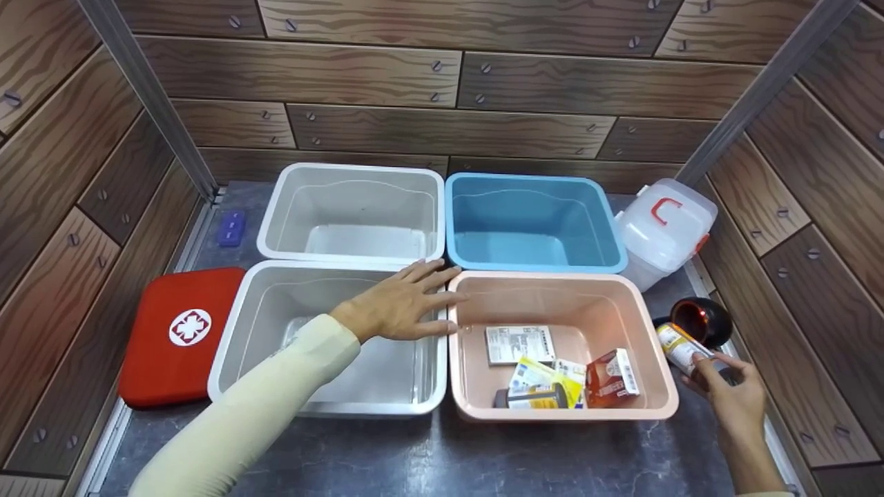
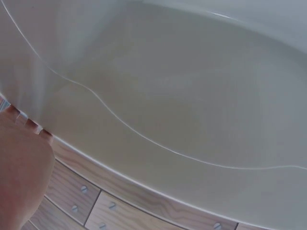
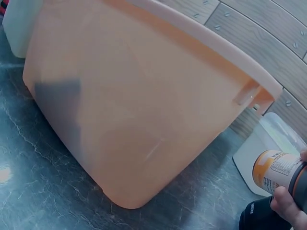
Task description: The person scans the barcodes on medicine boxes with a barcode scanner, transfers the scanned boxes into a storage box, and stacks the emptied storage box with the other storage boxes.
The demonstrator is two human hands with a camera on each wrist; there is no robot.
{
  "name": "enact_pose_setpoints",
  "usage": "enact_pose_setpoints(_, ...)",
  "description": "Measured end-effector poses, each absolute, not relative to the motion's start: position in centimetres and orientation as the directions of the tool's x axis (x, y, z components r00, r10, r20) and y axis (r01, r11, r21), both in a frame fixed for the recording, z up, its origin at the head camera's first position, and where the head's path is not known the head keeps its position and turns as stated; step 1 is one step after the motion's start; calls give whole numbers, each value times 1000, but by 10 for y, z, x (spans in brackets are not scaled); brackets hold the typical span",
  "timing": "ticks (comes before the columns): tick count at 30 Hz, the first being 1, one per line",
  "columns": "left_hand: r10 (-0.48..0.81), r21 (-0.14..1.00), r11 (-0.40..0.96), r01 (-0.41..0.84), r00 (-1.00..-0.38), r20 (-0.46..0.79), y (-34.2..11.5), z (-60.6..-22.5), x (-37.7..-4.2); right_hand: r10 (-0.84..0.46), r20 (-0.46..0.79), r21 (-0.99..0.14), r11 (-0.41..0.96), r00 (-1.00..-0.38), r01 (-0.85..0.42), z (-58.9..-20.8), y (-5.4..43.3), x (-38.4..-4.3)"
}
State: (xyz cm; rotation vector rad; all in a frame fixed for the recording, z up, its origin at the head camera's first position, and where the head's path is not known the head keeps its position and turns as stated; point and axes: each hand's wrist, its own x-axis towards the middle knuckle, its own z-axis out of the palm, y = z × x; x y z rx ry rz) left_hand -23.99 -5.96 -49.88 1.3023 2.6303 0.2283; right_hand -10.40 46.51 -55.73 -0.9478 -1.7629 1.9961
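My right hand [image 1: 735, 393] grips a small bottle [image 1: 680, 347] with a white and orange label and a dark end, just outside the right wall of the pink bin [image 1: 545, 277]. In the right wrist view, the bottle [image 3: 276, 167] sits between thumb and fingers. My left hand [image 1: 397, 304] reaches over the front grey bin [image 1: 238, 324], fingers straight and spread, their tips at the rims where the bins meet. Inside the pink bin lie a white box [image 1: 519, 345], yellow packets [image 1: 535, 373], a red box [image 1: 608, 383] and a dark-capped container [image 1: 545, 397].
Behind stand a second grey bin [image 1: 366, 241] and a blue bin [image 1: 532, 248]. A clear case [image 1: 666, 228] with a red handle and a round black vessel [image 1: 718, 323] are at the right. At the left lie a red first-aid case [image 1: 183, 359] and a purple pill box [image 1: 231, 228].
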Motion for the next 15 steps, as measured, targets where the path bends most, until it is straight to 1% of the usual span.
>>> enact_pose_setpoints(3, 799, 222, 599, 769, -592, -106, -60, -498, -240, 626, -287, -957, -220, -725, 189, -561, 466, -105)
enact_pose_setpoints(7, 800, 212, 598, 773, -590, -104, -60, -498, -240, 615, -297, -951, -258, -731, 169, -567, 466, -109)
enact_pose_setpoints(10, 803, 211, 594, 776, -589, -92, -60, -498, -240, 599, -308, -940, -313, -739, 138, -570, 463, -114)
enact_pose_setpoints(15, 803, 219, 594, 774, -589, -93, -60, -498, -240, 589, -346, -915, -383, -730, 125, -571, 460, -121)
